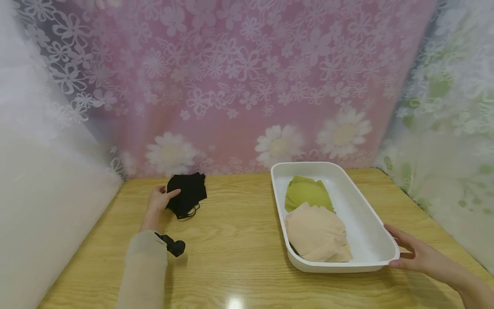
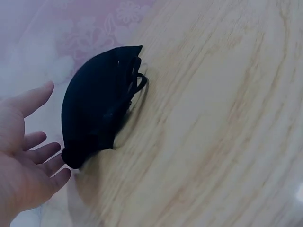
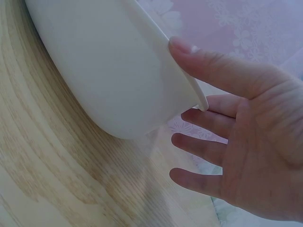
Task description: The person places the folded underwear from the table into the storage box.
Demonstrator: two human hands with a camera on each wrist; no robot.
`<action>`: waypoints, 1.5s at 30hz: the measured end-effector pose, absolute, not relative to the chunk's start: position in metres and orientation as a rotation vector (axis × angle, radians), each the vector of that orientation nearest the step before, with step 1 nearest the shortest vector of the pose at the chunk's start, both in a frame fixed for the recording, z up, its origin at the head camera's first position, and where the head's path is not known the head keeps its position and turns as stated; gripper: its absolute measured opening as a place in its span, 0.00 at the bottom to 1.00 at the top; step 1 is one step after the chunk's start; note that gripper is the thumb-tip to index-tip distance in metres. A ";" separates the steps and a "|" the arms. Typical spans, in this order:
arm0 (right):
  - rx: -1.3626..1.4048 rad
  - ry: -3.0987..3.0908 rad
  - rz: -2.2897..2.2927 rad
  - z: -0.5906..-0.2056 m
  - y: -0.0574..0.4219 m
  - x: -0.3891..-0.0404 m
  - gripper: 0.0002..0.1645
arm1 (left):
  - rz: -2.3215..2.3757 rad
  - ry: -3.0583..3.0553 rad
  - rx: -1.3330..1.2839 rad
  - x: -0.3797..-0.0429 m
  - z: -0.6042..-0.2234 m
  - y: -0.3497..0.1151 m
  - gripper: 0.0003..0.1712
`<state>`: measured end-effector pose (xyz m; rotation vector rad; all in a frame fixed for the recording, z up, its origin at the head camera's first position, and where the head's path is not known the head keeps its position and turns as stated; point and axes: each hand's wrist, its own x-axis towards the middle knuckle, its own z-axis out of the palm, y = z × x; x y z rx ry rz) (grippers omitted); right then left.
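Observation:
A black folded garment (image 1: 188,193), domed like a bra cup and with thin straps (image 2: 139,82), lies on the wooden table near the back left. My left hand (image 1: 160,199) is at its left side. In the left wrist view the thumb stands apart from it, while the loosely extended fingers (image 2: 45,153) reach its lower edge. On the right, my right hand (image 1: 420,257) holds the near right corner of a white plastic tray (image 1: 366,227), thumb and fingers on either side of the corner. Inside the tray, a beige folded garment (image 1: 316,231) partly overlaps an olive-green one (image 1: 308,193).
Wood-grain table (image 1: 231,240) spreads between the black garment and the tray. A pink flowered curtain (image 1: 231,86) hangs along the back edge, with a whitish sheet (image 1: 46,171) at left and a leaf-patterned one (image 1: 455,128) at right. A black wrist device (image 1: 173,245) sticks out from the left sleeve.

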<state>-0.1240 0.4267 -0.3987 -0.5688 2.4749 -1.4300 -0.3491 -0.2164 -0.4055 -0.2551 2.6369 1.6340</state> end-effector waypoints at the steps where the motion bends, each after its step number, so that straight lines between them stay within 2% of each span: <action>1: -0.577 2.452 -1.439 -0.399 0.427 -0.124 0.47 | 1.602 2.642 -0.256 -0.349 -0.408 -0.217 0.49; 10: -0.576 2.439 -1.438 -0.398 0.427 -0.123 0.47 | 1.377 2.746 -0.212 -0.360 -0.420 -0.212 0.53; 23: -0.488 2.446 -1.409 -0.395 0.429 -0.121 0.47 | 1.021 2.882 -0.425 -0.361 -0.417 -0.196 0.51; 33: -0.544 2.453 -1.433 -0.394 0.425 -0.122 0.46 | 1.141 2.853 -0.393 -0.363 -0.417 -0.198 0.39; 40: -0.563 2.470 -1.426 -0.396 0.426 -0.123 0.46 | 1.176 2.909 -0.360 -0.358 -0.419 -0.208 0.21; 45: -0.578 2.471 -1.427 -0.397 0.428 -0.124 0.46 | 1.172 2.913 -0.377 -0.355 -0.415 -0.206 0.24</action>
